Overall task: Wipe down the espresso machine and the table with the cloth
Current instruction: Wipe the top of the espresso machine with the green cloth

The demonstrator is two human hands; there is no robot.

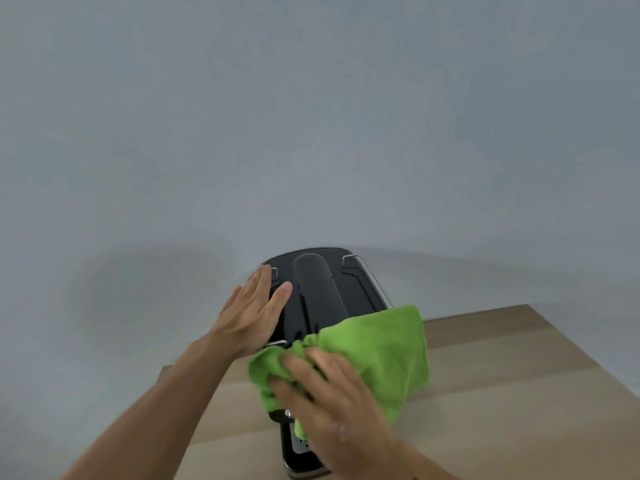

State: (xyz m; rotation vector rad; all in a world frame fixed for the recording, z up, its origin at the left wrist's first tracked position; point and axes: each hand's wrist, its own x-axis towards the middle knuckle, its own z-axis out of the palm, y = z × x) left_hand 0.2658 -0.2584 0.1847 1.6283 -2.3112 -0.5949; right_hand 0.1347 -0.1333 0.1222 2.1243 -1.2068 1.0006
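A black espresso machine [318, 292] stands on a light wooden table [502, 393], seen from above. My left hand [251, 315] lies flat on the machine's top left side, fingers together, holding nothing. A green cloth [384, 348] is draped over the machine's front right part. My right hand [332, 389] presses on the cloth with spread fingers, over the machine's front. The drip tray [298, 459] shows below the cloth.
A plain grey wall [311, 116] rises right behind the machine. The table's left edge [166, 368] runs close to my left forearm. Bare tabletop stretches to the right of the machine.
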